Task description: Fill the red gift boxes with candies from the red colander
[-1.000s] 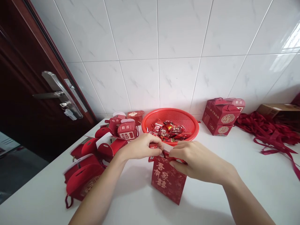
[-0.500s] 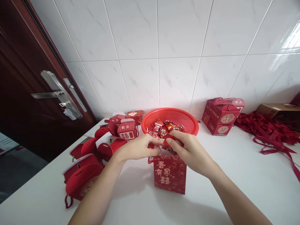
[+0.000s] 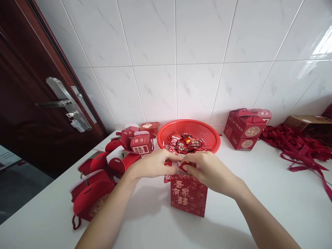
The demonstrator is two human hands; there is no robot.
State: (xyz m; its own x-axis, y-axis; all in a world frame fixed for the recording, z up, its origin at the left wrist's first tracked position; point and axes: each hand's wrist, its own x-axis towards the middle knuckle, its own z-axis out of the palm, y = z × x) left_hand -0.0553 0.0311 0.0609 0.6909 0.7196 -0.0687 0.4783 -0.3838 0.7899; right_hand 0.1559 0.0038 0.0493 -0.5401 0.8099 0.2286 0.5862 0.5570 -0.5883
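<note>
Filling station around a red plastic basket (image 3: 192, 126), which holds a loose heap of wrapped sweets (image 3: 185, 143). Directly in front of the basket, on the white tabletop (image 3: 147, 224), a red gift box (image 3: 188, 197) stands upright, its gold-lettered face toward the viewer and its mouth at the top; its contents are hidden. The right hand (image 3: 207, 170), over the basket's near side, pinches a small red packet (image 3: 183, 166) between thumb and forefinger at this mouth. The left hand (image 3: 153, 164), at the basket's near left, has its fingers bent at the box's left top edge; what it grips, if anything, cannot be told. Left of the basket is a cluster of red boxes (image 3: 90, 199), several with raised flaps. Right of it, two closed boxes (image 3: 246, 130) are stacked; beyond them lie a pile of dark red ribbon (image 3: 293, 142) and an open cardboard carton (image 3: 304, 119).
</note>
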